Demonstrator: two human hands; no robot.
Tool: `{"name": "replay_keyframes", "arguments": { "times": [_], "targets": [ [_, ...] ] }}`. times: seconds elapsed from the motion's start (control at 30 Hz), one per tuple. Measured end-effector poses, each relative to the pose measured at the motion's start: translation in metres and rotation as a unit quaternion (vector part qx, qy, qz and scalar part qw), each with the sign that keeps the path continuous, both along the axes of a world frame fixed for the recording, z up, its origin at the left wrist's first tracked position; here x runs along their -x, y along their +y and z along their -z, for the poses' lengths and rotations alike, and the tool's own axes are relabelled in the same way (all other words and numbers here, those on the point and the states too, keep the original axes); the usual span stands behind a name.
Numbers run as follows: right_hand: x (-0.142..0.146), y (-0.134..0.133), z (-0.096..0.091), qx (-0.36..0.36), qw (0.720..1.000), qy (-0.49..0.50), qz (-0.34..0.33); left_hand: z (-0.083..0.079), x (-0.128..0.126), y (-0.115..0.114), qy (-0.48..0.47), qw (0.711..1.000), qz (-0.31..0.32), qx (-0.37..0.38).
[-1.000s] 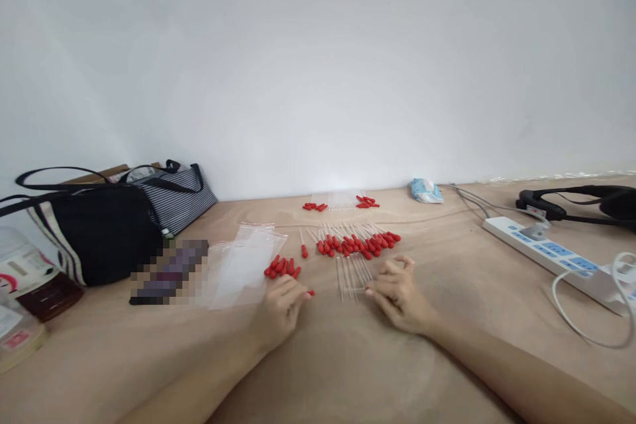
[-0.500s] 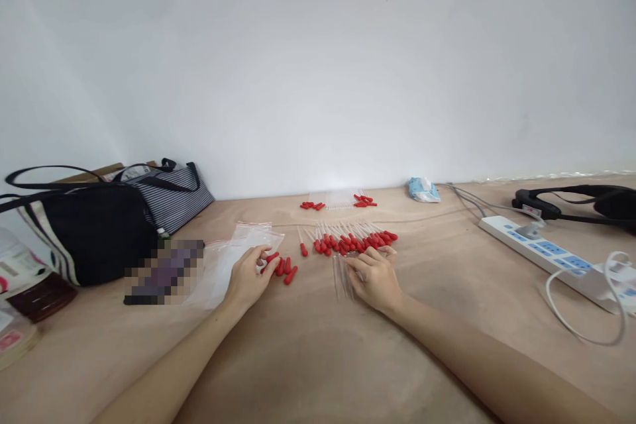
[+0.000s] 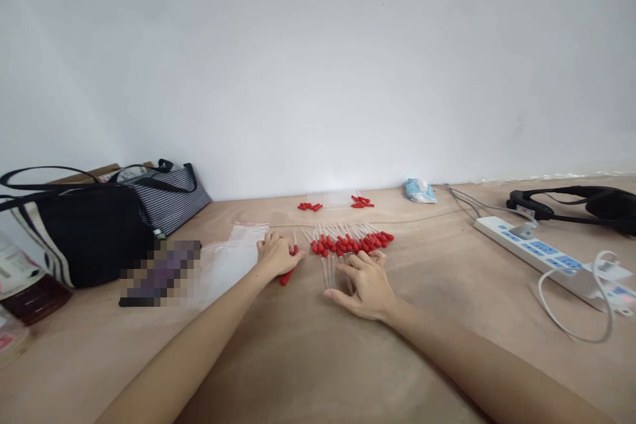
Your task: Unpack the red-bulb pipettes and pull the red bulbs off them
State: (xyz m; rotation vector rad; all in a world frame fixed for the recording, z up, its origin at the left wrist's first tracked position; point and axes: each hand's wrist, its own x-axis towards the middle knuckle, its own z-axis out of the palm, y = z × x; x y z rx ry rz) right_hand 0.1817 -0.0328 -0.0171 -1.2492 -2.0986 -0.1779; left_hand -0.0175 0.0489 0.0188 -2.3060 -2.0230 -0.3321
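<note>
My left hand [image 3: 275, 254] lies knuckles up on a small pile of loose red rubber bulbs [image 3: 287, 275], its fingers curled over them, and one bulb shows at the fingertips. My right hand [image 3: 364, 285] rests flat with fingers spread on a few bare clear glass tubes [image 3: 327, 271]. Just beyond both hands lies a row of droppers with red bulbs [image 3: 350, 242]. A second, smaller group of tubes and red bulbs [image 3: 334, 202] lies near the wall. Clear zip bags [image 3: 229, 260] lie left of my left hand.
On the tan table, a black bag [image 3: 74, 232] and a striped bag [image 3: 166, 195] stand at the left, with a blurred dark object [image 3: 159, 271] in front. A tissue pack [image 3: 420, 190], a white power strip [image 3: 541, 252] with cables and a black headset [image 3: 576, 202] lie right.
My left hand has moved right from the bags' edge onto the red bulbs and curled over them. My right hand has slid back slightly and flattened on the clear tubes.
</note>
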Motion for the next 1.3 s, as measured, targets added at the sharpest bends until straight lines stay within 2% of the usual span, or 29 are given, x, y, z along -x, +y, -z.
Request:
{"name": "replay_keyframes", "arguments": {
  "times": [0.13, 0.23, 0.3, 0.37, 0.47, 0.57, 0.73, 1.0, 1.2, 1.3],
  "targets": [
    [-0.004, 0.003, 0.005, -0.009, 0.999, 0.045, 0.023, -0.002, 0.003, -0.003, 0.002, 1.0, -0.025, -0.019],
    [-0.012, 0.005, 0.009, -0.03, 0.996, 0.08, 0.034, -0.005, 0.01, -0.017, 0.004, 0.996, -0.025, -0.084],
    [-0.018, 0.004, 0.009, -0.046, 0.995, 0.082, 0.025, -0.002, 0.015, -0.032, -0.01, 0.987, 0.026, -0.155],
    [-0.023, 0.0, 0.008, -0.062, 0.996, 0.068, 0.002, 0.005, 0.017, -0.051, -0.048, 0.973, 0.126, -0.189],
    [-0.025, -0.008, 0.004, -0.069, 0.996, 0.011, -0.054, 0.018, 0.011, -0.076, -0.111, 0.947, 0.261, -0.152],
    [-0.022, -0.016, 0.005, -0.072, 0.991, -0.025, -0.112, 0.026, 0.0, -0.091, -0.14, 0.933, 0.311, -0.112],
    [-0.019, -0.02, 0.01, -0.084, 0.99, -0.007, -0.116, 0.026, -0.01, -0.093, -0.149, 0.923, 0.344, -0.085],
    [-0.023, -0.025, 0.012, -0.066, 0.987, -0.034, -0.145, 0.031, -0.003, -0.094, -0.139, 0.901, 0.396, -0.108],
    [-0.027, -0.026, 0.009, -0.031, 0.986, -0.011, -0.164, 0.025, 0.002, -0.098, -0.145, 0.903, 0.392, -0.101],
    [-0.037, -0.025, 0.005, -0.001, 0.993, 0.019, -0.119, 0.025, 0.014, -0.094, -0.174, 0.916, 0.341, -0.12]
  ]
}}
